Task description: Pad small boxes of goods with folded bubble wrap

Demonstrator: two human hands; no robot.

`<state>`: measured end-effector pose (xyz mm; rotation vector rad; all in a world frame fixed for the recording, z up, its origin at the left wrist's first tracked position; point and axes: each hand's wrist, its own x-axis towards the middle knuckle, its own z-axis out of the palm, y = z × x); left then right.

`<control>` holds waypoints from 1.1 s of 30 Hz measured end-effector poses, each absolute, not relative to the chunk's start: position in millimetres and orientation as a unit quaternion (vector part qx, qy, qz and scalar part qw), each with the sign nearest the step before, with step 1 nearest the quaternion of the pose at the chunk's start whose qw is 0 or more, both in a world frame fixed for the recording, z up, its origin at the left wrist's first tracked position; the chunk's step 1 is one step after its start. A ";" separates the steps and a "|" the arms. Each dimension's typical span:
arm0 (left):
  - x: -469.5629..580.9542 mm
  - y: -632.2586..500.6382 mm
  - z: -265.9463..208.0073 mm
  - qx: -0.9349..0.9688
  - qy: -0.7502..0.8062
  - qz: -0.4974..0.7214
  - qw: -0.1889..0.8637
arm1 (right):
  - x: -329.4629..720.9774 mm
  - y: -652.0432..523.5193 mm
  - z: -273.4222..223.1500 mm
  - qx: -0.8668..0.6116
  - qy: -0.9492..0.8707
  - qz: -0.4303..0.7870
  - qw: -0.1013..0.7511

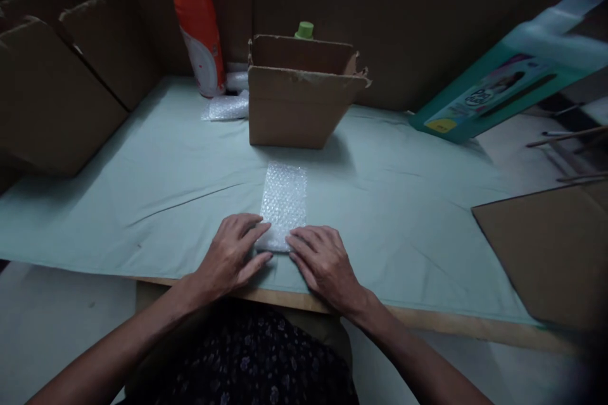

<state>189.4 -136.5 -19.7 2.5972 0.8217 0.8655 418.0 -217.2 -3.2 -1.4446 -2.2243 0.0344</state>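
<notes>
A narrow strip of clear bubble wrap [284, 193] lies flat on the pale green cloth, its near end folded over or thickened close to me. At the left edge of that near end is my left hand [235, 250], fingers apart, the fingertips touching the wrap and the thumb below its edge. My right hand [323, 259] rests on the right side of the same end, fingers stretched and curved over it. Whether anything is inside the fold cannot be made out. An open cardboard box [294, 107] stands just beyond the strip's far end.
An orange bottle [202, 31] and bubble wrap rolls [228, 106] are left of the box. A green cap [304, 30] shows behind it. A teal jug [503, 76] stands at the right, a cardboard piece [551, 253] nearer. Larger cardboard boxes [61, 95] stand left.
</notes>
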 end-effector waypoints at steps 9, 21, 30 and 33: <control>193.1 -134.2 -15.0 0.903 0.290 0.276 0.153 | 422.0 -218.0 2.0 -0.550 -0.784 0.059 0.282; 183.8 -144.2 -9.1 0.899 0.274 0.278 0.197 | 423.4 -217.0 1.6 -0.547 -0.775 0.117 0.295; 198.3 -119.6 -18.8 0.812 0.449 0.298 0.227 | 421.0 -193.5 -1.2 -0.541 -0.813 0.037 0.214; 189.7 -133.0 -16.5 0.695 0.471 0.347 0.417 | 420.6 -187.6 -0.2 -0.572 -0.753 0.143 0.293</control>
